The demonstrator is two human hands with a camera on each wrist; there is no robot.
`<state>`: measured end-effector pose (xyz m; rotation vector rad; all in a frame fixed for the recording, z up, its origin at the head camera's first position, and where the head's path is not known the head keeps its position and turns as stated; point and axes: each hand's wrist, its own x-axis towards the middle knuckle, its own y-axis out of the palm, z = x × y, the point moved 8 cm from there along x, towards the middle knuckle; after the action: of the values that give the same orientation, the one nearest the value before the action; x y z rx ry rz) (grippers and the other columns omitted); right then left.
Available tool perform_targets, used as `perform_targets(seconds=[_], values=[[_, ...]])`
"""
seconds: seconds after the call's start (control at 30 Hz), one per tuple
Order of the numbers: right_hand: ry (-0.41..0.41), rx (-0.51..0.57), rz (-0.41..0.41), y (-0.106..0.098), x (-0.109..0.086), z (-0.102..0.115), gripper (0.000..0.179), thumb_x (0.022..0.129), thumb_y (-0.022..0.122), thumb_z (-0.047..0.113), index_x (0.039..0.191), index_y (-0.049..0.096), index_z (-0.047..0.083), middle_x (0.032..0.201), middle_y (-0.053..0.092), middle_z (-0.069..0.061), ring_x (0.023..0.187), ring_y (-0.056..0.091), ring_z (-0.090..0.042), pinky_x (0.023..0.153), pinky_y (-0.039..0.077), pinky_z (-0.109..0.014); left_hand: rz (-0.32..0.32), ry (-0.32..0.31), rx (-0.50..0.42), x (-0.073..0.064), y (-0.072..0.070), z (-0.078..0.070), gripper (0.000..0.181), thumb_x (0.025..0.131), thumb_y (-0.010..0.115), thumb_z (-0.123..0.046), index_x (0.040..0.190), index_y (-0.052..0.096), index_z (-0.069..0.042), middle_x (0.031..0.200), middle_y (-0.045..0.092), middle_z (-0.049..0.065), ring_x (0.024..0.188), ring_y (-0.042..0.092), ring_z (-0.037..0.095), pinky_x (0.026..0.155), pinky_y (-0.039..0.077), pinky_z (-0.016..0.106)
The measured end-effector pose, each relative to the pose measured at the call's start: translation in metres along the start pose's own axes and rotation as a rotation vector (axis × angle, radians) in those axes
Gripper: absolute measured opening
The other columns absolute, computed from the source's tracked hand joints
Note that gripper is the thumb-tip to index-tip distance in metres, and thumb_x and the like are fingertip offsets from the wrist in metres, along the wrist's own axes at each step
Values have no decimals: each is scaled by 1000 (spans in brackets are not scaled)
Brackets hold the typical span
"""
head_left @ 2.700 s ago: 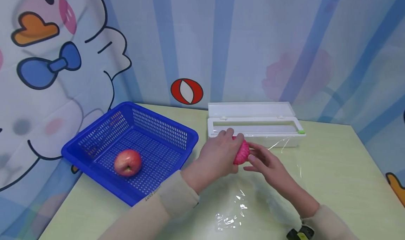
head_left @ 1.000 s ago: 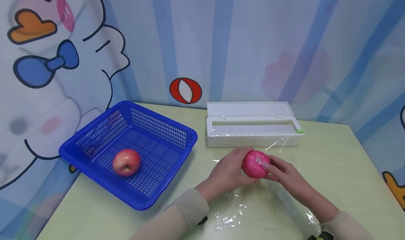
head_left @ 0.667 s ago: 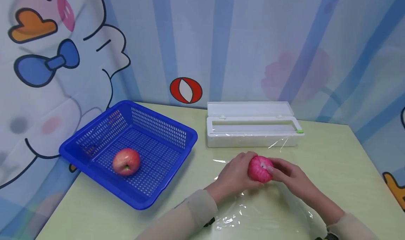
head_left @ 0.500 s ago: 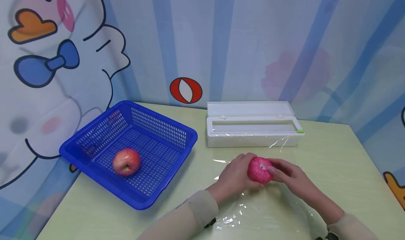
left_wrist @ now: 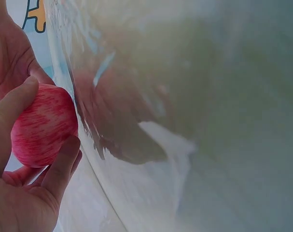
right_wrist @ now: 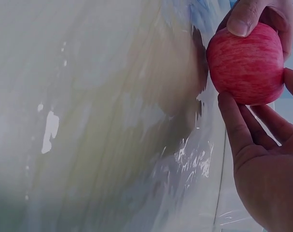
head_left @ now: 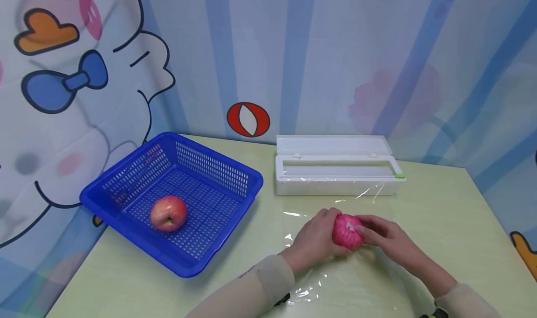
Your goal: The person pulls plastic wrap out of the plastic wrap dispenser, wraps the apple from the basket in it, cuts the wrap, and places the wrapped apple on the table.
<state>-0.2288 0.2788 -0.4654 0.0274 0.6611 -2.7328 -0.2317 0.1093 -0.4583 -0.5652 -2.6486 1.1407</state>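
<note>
Between both hands is a pinkish-red streaked apple, held low over a sheet of clear plastic wrap on the table. My left hand curls round its left side; in the left wrist view the thumb lies over the apple and the fingers come from beneath. From the right, my right hand holds it with thumb and fingertips, the thumb near the dimple on top. The right wrist view has the apple close beside the glossy wrap.
A white wrap dispenser box stands at the back with its lid raised, and wrap runs forward from it. To the left, a blue plastic basket holds another red apple. A printed curtain hangs behind the table.
Both hands have brought the apple from near the dispenser box toward the person and slightly right, over the wrap. Its dimpled end has turned into view, and the right hand has taken hold.
</note>
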Motion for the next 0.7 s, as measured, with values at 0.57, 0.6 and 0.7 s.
perform_targets(seconds=[0.57, 0.6, 0.7], values=[[73, 23, 47, 2, 2, -13, 52, 109, 63, 27, 148, 54, -8, 145, 59, -29, 121, 67, -30, 89, 63, -33, 1, -4, 57, -4, 1, 1, 76, 78, 97, -38, 140, 57, -19, 117, 62, -4, 99, 64, 9, 90, 57, 26], [68, 24, 48, 2, 2, -13, 52, 109, 63, 26, 148, 54, -8, 145, 59, -29, 120, 68, -29, 89, 63, -34, 0, -8, 60, -4, 1, 1, 79, 78, 97, -39, 143, 57, -19, 119, 62, -4, 100, 64, 10, 90, 57, 27], [43, 21, 42, 0, 0, -10, 51, 110, 62, 25, 148, 54, -8, 145, 59, -29, 117, 69, -17, 88, 64, -35, -11, -15, 78, -7, -3, 1, 85, 78, 97, -41, 149, 54, -18, 124, 62, -2, 104, 66, 12, 92, 58, 29]])
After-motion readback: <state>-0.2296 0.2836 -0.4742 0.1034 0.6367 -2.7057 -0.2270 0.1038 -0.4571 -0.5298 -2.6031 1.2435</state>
